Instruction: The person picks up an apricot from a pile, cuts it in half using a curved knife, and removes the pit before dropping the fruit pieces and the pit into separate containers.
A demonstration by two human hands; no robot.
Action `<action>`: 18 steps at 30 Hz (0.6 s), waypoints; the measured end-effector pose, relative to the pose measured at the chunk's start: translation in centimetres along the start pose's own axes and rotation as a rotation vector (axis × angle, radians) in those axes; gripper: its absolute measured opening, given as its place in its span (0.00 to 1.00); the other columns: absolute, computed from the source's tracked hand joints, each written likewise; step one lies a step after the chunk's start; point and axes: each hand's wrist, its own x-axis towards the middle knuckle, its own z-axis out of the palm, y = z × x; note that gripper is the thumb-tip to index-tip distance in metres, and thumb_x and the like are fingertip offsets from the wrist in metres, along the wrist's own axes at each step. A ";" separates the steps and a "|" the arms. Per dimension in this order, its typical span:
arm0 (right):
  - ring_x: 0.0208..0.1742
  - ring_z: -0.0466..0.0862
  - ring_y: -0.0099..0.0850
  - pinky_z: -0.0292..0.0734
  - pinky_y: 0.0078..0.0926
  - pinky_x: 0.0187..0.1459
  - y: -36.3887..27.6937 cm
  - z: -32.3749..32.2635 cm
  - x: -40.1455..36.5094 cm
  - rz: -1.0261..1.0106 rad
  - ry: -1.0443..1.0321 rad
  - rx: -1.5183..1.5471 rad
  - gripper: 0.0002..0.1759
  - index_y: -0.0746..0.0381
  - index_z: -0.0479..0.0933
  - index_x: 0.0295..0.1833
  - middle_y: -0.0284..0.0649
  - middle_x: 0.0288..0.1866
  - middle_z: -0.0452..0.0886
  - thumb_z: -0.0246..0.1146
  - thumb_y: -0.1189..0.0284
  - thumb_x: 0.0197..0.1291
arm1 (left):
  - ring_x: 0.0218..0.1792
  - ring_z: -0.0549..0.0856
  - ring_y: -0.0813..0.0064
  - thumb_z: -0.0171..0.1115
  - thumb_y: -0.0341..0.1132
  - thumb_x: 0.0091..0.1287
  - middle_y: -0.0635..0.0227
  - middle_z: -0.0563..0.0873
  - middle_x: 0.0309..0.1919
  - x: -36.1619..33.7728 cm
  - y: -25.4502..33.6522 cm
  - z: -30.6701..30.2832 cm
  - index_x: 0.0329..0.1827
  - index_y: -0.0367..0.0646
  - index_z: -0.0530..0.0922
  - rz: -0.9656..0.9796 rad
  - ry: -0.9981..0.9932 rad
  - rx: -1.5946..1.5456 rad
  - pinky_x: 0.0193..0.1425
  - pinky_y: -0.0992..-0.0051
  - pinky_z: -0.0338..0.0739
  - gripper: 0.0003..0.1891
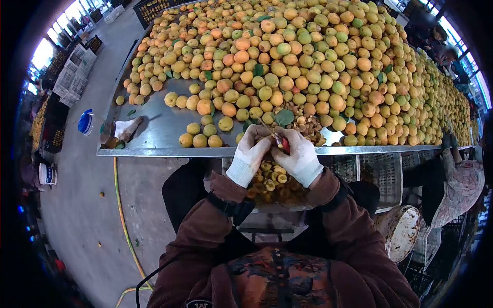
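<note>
Both my hands wear white gloves and meet at the front edge of a metal table [154, 152]. My right hand [297, 154] is closed on a small red-handled tool [284, 146]. My left hand [250, 154] is closed beside it, its fingertips at the tool's tip; what it pinches is too small to make out. A large heap of yellow-orange fruits [308, 61] covers much of the table. Pits and scraps [308, 126] lie just behind my right hand, next to a green leaf [284, 117]. Below my hands, a container holds halved fruits [272, 177].
A white cloth or glove [127, 128] lies at the table's left end. A yellow hose [123, 215] runs along the floor. Crates [382, 177] and a rusty round lid [402, 233] stand at the right. People [444, 51] are at the far right side.
</note>
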 end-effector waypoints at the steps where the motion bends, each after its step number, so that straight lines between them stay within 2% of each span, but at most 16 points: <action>1: 0.49 0.80 0.50 0.77 0.39 0.49 0.1 0.1 0.0 -0.056 -0.024 -0.046 0.28 0.65 0.70 0.57 0.53 0.48 0.78 0.67 0.65 0.53 | 0.40 0.76 0.81 0.58 0.29 0.65 0.70 0.79 0.40 0.0 -0.2 0.3 0.50 0.35 0.73 -0.001 -0.006 0.001 0.47 0.80 0.73 0.13; 2: 0.47 0.81 0.50 0.79 0.38 0.46 0.0 0.0 -0.1 -0.131 0.005 -0.063 0.25 0.65 0.71 0.55 0.54 0.46 0.79 0.66 0.69 0.52 | 0.40 0.76 0.81 0.58 0.29 0.64 0.70 0.79 0.39 -0.2 -0.4 0.6 0.48 0.36 0.73 0.032 0.043 -0.080 0.47 0.79 0.73 0.11; 4: 0.46 0.82 0.51 0.79 0.37 0.45 0.1 0.1 -0.1 -0.133 0.011 -0.055 0.23 0.65 0.72 0.54 0.54 0.45 0.80 0.65 0.70 0.53 | 0.39 0.76 0.80 0.58 0.29 0.64 0.70 0.79 0.37 -0.6 0.0 0.8 0.46 0.36 0.73 0.060 0.086 -0.158 0.46 0.79 0.73 0.10; 6: 0.44 0.82 0.51 0.79 0.36 0.45 0.4 0.1 0.1 -0.136 0.014 -0.051 0.22 0.65 0.72 0.54 0.54 0.43 0.81 0.65 0.71 0.53 | 0.39 0.76 0.80 0.58 0.27 0.63 0.69 0.78 0.36 -0.8 0.2 0.6 0.44 0.36 0.73 0.091 0.053 0.110 0.46 0.80 0.72 0.09; 8: 0.39 0.83 0.49 0.78 0.37 0.39 1.1 0.4 0.3 0.039 0.027 0.007 0.20 0.66 0.73 0.51 0.51 0.36 0.81 0.64 0.67 0.56 | 0.39 0.76 0.80 0.58 0.27 0.62 0.68 0.79 0.36 -0.8 -0.1 0.8 0.43 0.36 0.73 0.084 0.033 0.119 0.46 0.80 0.72 0.09; 9: 0.39 0.83 0.49 0.78 0.37 0.39 1.4 0.4 0.4 0.041 0.031 0.005 0.20 0.66 0.73 0.51 0.51 0.36 0.81 0.64 0.67 0.56 | 0.39 0.77 0.80 0.59 0.27 0.62 0.67 0.79 0.36 -0.8 0.0 0.9 0.43 0.35 0.73 0.082 0.021 0.126 0.46 0.79 0.72 0.09; 11: 0.31 0.82 0.41 0.76 0.31 0.34 2.3 0.8 0.9 0.231 0.203 0.252 0.17 0.68 0.75 0.47 0.48 0.28 0.79 0.63 0.66 0.59 | 0.40 0.76 0.80 0.60 0.28 0.62 0.67 0.79 0.36 -1.1 0.3 1.4 0.43 0.35 0.72 0.042 0.001 0.116 0.46 0.80 0.72 0.10; 12: 0.29 0.78 0.29 0.74 0.27 0.33 5.1 1.7 1.8 0.260 0.314 0.402 0.17 0.69 0.76 0.45 0.44 0.26 0.78 0.63 0.65 0.60 | 0.38 0.76 0.80 0.60 0.30 0.61 0.68 0.78 0.35 -1.4 0.6 1.9 0.42 0.35 0.73 0.061 -0.055 0.170 0.45 0.80 0.72 0.10; 13: 0.30 0.75 0.24 0.73 0.25 0.34 4.0 -0.2 2.2 0.304 0.319 0.436 0.19 0.70 0.75 0.47 0.41 0.28 0.79 0.64 0.64 0.61 | 0.37 0.75 0.80 0.60 0.31 0.61 0.69 0.77 0.35 -1.7 0.7 2.1 0.41 0.36 0.73 0.080 -0.109 0.221 0.44 0.80 0.72 0.09; 14: 0.31 0.75 0.23 0.73 0.24 0.34 3.5 -1.5 2.8 0.358 0.326 0.555 0.20 0.70 0.74 0.48 0.40 0.30 0.80 0.64 0.63 0.61 | 0.39 0.77 0.78 0.60 0.32 0.61 0.67 0.78 0.35 -1.5 -0.1 1.4 0.42 0.36 0.74 0.040 -0.229 0.297 0.45 0.77 0.73 0.11; 15: 0.31 0.75 0.23 0.73 0.23 0.34 3.4 -2.3 3.2 0.412 0.333 0.675 0.21 0.71 0.73 0.49 0.39 0.33 0.80 0.64 0.63 0.61 | 0.40 0.79 0.75 0.61 0.35 0.61 0.64 0.80 0.36 -2.4 2.2 2.2 0.44 0.37 0.75 -0.175 -0.308 0.235 0.46 0.74 0.75 0.13; 17: 0.32 0.74 0.22 0.72 0.22 0.34 5.3 -2.1 4.2 0.426 0.363 0.606 0.21 0.71 0.73 0.49 0.38 0.34 0.80 0.63 0.63 0.61 | 0.42 0.82 0.66 0.63 0.39 0.60 0.60 0.82 0.36 -2.3 1.7 1.1 0.45 0.38 0.77 0.145 -0.483 0.567 0.47 0.70 0.76 0.15; 18: 0.32 0.74 0.22 0.72 0.21 0.33 5.9 -1.8 4.3 0.446 0.397 0.537 0.20 0.71 0.72 0.49 0.38 0.35 0.79 0.63 0.64 0.62 | 0.42 0.82 0.61 0.64 0.41 0.60 0.58 0.83 0.37 -2.3 2.7 0.8 0.44 0.39 0.79 0.275 -0.306 0.747 0.47 0.66 0.76 0.16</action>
